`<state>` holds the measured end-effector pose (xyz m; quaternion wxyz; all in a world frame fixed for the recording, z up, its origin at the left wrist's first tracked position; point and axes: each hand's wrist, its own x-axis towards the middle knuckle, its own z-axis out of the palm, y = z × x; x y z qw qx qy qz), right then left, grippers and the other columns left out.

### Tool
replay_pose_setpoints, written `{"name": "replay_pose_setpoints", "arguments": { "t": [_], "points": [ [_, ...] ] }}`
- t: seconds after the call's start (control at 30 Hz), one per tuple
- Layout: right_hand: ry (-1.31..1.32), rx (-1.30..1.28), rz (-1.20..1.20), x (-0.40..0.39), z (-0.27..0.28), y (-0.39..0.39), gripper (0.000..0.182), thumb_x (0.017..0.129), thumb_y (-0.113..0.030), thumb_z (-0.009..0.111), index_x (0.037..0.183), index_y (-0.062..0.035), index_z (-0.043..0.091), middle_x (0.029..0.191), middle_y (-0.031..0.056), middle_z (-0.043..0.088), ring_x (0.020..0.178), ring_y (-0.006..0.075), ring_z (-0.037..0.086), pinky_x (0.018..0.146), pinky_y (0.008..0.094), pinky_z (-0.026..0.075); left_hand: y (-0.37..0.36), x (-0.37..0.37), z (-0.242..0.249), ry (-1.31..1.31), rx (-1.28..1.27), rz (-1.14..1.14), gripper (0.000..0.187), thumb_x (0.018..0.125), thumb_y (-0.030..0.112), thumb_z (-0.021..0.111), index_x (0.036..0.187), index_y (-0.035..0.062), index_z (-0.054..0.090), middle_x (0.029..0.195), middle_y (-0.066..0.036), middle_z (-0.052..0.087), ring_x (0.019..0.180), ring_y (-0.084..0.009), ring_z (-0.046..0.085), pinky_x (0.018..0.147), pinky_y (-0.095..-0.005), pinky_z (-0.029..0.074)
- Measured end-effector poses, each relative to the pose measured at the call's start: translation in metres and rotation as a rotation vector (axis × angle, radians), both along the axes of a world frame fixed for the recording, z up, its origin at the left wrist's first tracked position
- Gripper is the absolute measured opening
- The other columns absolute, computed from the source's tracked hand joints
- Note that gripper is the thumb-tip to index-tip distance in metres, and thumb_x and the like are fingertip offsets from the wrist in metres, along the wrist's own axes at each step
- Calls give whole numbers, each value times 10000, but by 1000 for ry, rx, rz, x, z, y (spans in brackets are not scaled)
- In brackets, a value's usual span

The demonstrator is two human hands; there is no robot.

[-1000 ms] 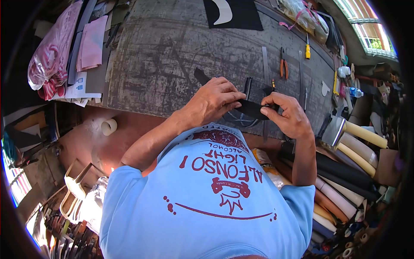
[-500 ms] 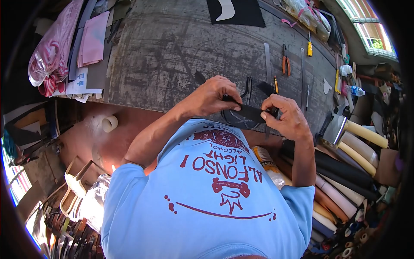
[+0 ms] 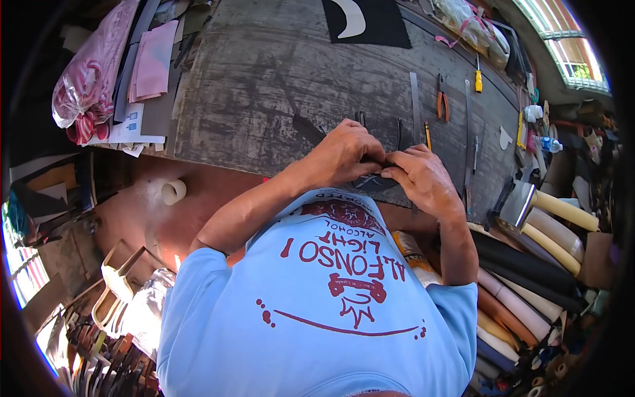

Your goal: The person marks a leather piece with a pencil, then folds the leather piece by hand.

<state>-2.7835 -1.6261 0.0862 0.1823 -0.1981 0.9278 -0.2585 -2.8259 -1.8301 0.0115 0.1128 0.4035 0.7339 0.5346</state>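
My left hand (image 3: 348, 153) and my right hand (image 3: 421, 173) meet at the near edge of the dark worktable (image 3: 238, 99). Fingers of both are closed on a small dark piece, mostly covered by them. Below the fingertips, a dark item with lighter crossing lines (image 3: 372, 183) shows at the table edge. Thin black strips (image 3: 399, 132) lie just beyond the hands. A yellow pencil (image 3: 428, 136) and a metal ruler (image 3: 415, 106) are near my right hand.
Orange-handled pliers (image 3: 442, 102), a yellow screwdriver (image 3: 478, 79) and a second metal strip (image 3: 468, 132) lie to the right. A black sheet with a white curved piece (image 3: 354, 18) is at the far side. Pink cloth (image 3: 153, 63) lies left; material rolls (image 3: 522, 264) stand at right.
My hands have come together, with the right moving left toward the other. The dark piece stretched between them before is now mostly hidden by the fingers. The whole view has shifted slightly.
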Motion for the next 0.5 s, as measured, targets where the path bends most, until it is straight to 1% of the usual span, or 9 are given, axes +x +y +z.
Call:
{"name": "replay_pose_setpoints", "arguments": {
  "t": [0.07, 0.1, 0.2, 0.27, 0.3, 0.37, 0.47, 0.5],
  "points": [
    [1, 11, -9, 0, 3, 2, 210, 887, -215, 658, 928, -12, 694, 772, 168, 655, 788, 336, 624, 845, 414, 435, -4, -3, 3, -241, 38, 27, 279, 793, 162, 782, 1032, 63, 675, 889, -42, 681, 875, -233, 626, 949, -378, 445],
    [2, -7, -8, -1, 5, 4, 209, 882, -215, 665, 920, -12, 701, 763, 165, 656, 785, 330, 625, 839, 410, 437, -8, -5, 4, -361, 58, 41, 328, 798, 175, 783, 1082, 64, 660, 936, -53, 684, 918, -241, 627, 953, -380, 453],
    [2, -30, -11, -5, 13, 10, 210, 868, -215, 683, 906, -11, 720, 749, 155, 664, 774, 312, 627, 826, 400, 445, -24, -16, -9, -132, 55, 41, 432, 803, 219, 785, 1177, 77, 622, 1055, -86, 659, 1035, -255, 592, 911, -385, 490],
    [4, -4, -28, -7, 17, 10, 216, 861, -216, 693, 913, -9, 728, 756, 148, 675, 768, 300, 629, 826, 393, 448, -32, -24, -12, -94, -9, -15, 422, 803, 237, 786, 1160, 70, 637, 1074, -93, 647, 1061, -248, 572, 880, -380, 500],
    [11, -10, -26, -7, 17, 11, 215, 846, -204, 714, 920, -3, 729, 767, 140, 677, 775, 298, 619, 800, 391, 452, -35, -27, -13, -75, -41, -44, 418, 803, 247, 786, 1152, 67, 645, 1083, -97, 641, 1073, -244, 562, 865, -377, 505],
    [26, -20, -23, -8, 15, 12, 226, 814, -182, 756, 933, 8, 729, 790, 124, 682, 791, 292, 600, 746, 387, 461, -38, -29, -15, -125, -26, -56, 394, 807, 258, 782, 1130, 67, 660, 1058, -86, 643, 1055, -249, 564, 844, -379, 509],
    [34, -24, -33, -10, 16, 13, 222, 800, -166, 770, 929, 11, 730, 792, 123, 686, 796, 288, 606, 744, 382, 468, -39, -32, -11, -195, -13, -65, 351, 816, 269, 773, 1089, 67, 682, 1024, -77, 640, 1014, -249, 564, 812, -378, 506],
    [26, -22, -37, -11, 17, 13, 222, 812, -180, 757, 933, 4, 732, 802, 124, 693, 805, 292, 616, 763, 385, 468, -38, -33, -10, -218, -10, -69, 336, 820, 272, 769, 1074, 67, 689, 1013, -76, 638, 998, -248, 563, 802, -377, 503]
  ]
}}
